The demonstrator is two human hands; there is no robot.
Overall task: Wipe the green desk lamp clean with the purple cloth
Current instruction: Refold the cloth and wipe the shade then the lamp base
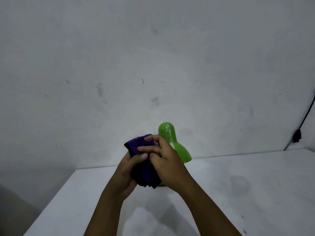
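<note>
- White table (238, 193) fills the lower part of the view and meets a grey, scuffed wall (119, 57) behind it.
- Left hand (131, 169) is raised above the table, its thumb and fingers curled round the lower part of the purple cloth (144, 167).
- Purple cloth is bunched between both hands, held in the air, with its top fold standing above the fingers.
- Right hand (164, 159) is close against the left, its fingers pinching the cloth's upper part.
- Green desk lamp (170, 138) stands on the table just behind the hands; its glossy shade shows to their right, its lower part hidden.
- Black cable (305, 120) runs down the wall at the far right.
</note>
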